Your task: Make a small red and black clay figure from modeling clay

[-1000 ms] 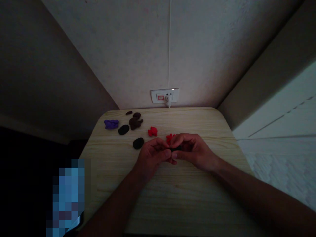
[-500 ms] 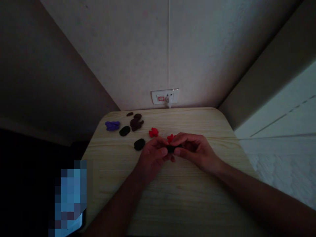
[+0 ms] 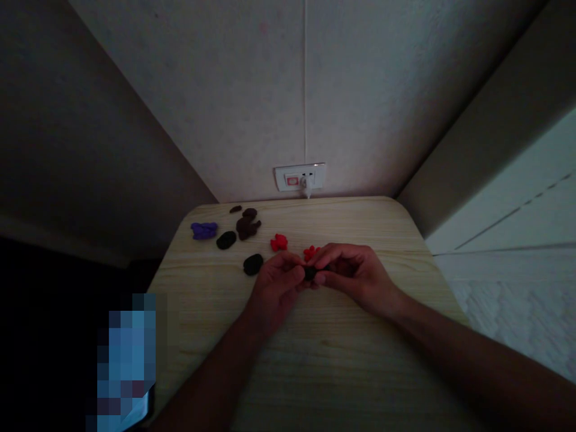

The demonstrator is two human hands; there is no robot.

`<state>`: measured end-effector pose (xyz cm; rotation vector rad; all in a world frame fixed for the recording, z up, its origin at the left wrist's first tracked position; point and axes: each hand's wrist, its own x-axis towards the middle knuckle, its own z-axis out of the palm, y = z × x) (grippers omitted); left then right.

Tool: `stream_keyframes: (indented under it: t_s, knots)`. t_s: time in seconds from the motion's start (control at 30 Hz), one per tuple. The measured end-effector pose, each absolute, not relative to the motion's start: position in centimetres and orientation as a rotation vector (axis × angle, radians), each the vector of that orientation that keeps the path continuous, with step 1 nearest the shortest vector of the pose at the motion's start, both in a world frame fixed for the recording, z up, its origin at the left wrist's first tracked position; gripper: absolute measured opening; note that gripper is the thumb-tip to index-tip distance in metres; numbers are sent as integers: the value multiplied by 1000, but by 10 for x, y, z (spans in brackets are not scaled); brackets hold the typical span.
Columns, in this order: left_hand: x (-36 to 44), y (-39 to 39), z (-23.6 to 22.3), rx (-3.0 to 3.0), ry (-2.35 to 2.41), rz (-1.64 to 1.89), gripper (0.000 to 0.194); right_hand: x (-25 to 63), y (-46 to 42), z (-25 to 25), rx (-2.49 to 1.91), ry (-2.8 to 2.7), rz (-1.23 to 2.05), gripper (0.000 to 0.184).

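Just below centre, the left hand [image 3: 276, 287] and right hand [image 3: 357, 273] hold a small black lump [image 3: 310, 273] between them over the bench [image 3: 333, 366]; left of centre lie two black discs [image 3: 253, 264], brown pieces [image 3: 246, 228] and a purple piece [image 3: 204, 231].

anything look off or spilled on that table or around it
One thing: the blue patch at lower left is broken into coarse squares, so what it shows can't be told. On the table, nothing looks spilled or plainly damaged; the left hand and right hand pinch a small black piece between them.
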<state>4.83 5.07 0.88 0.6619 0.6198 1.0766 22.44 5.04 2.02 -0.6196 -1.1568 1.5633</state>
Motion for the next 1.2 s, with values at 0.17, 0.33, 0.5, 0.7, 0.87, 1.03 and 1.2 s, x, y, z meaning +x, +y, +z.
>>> stream_keyframes:
  t_s: [0.17, 0.33, 0.5, 0.7, 0.87, 1.03, 1.2]
  knots:
    - [49, 52, 8, 617, 617, 1058, 26, 224, 49, 20, -628, -1126, 1585, 16]
    - [49, 52, 7, 638, 643, 1068, 26, 223, 47, 22, -676, -1168, 1545, 15]
    - [48, 51, 7, 641, 664, 1068, 28, 226, 49, 21, -689, -1281, 1405, 14]
    - [48, 52, 8, 620, 676, 1023, 31, 229, 49, 15, -676, -1430, 1148, 22]
    - [49, 52, 12, 652, 716, 1084, 25, 231, 48, 19, -717, -1539, 1053, 23]
    - [50, 52, 12, 718, 763, 1150, 24, 233, 50, 18, -786, -1579, 1007, 20]
    - [47, 50, 10, 800, 849, 1168, 23, 231, 49, 18, -781, -1575, 1062, 12]
